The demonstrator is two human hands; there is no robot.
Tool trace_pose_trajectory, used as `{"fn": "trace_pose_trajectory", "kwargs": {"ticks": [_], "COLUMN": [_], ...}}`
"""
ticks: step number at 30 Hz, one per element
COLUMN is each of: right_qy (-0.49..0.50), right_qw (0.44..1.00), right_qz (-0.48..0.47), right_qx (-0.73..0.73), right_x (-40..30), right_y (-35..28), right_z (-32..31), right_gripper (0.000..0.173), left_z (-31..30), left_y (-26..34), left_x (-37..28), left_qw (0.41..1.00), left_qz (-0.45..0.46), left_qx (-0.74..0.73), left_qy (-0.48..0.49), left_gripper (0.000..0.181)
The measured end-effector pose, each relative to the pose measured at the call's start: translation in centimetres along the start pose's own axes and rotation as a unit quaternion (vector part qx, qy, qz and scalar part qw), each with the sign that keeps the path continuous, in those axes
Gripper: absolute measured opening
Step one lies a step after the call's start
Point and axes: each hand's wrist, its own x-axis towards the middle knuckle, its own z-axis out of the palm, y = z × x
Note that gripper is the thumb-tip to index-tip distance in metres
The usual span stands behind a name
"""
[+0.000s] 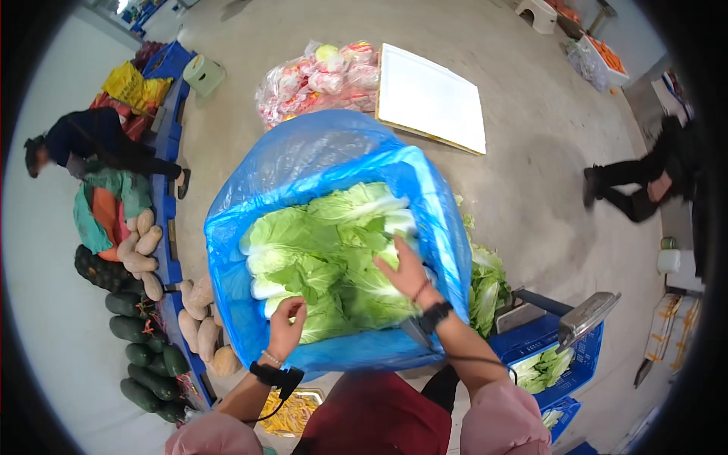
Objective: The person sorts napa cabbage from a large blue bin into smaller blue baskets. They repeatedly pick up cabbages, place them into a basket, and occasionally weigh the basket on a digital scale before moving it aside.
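Observation:
A translucent blue plastic liner bag (438, 199) lies open before me, its edges spread around a load of napa cabbages (335, 256). The heads lie on their sides in rows, with white stem ends towards the left and right edges and leafy ends towards the middle. Over the right row, my right hand (405, 272) has its fingers spread and grips nothing. My left hand (287, 327) is at the near left of the load, loosely curled beside the leaves, and nothing shows in it. The bag hides whatever container is underneath.
At right, a weighing scale's display (588, 321) rises beside blue crates (586, 369) with cabbage. A white foam lid (429, 99) leans on bagged produce (324, 79) ahead. Butternut squashes (196, 324) and winter melons (148, 384) line the left. One person (96, 136) bends there; another (648, 176) stands right.

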Motion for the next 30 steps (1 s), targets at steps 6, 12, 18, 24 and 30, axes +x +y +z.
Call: {"fn": "trace_pose_trajectory", "kwargs": {"ticks": [6,12,18,24,30], "right_qy": [0.059,-0.108,-0.194,-0.151,-0.174], "right_qw": [0.943,0.901,0.856,0.853,0.85], "right_qz": [0.141,0.224,0.228,0.214,0.163], "right_qx": [-0.295,-0.354,-0.422,-0.452,-0.469], "right_x": [13.0,14.8,15.9,14.6,12.6], "right_y": [5.2,-1.1,2.3,3.2,1.9], "right_z": [1.2,1.9,-0.5,0.1,-0.3], "right_gripper": [0.087,0.103,0.105,0.108,0.096], "left_z": [-3.6,-7.2,-1.8,4.4,6.3], "left_y": [-5.2,-10.3,-7.5,-1.1,7.3], "left_x": [1.7,2.6,5.2,8.7,16.9], "left_qw": [0.997,0.992,0.998,0.984,0.962], "left_qz": [-0.067,-0.119,-0.041,0.084,0.242], "left_qx": [0.014,0.002,-0.011,-0.033,0.057], "left_qy": [0.034,0.039,-0.046,-0.153,-0.112], "left_gripper": [0.022,0.025,0.024,0.024,0.028]}}
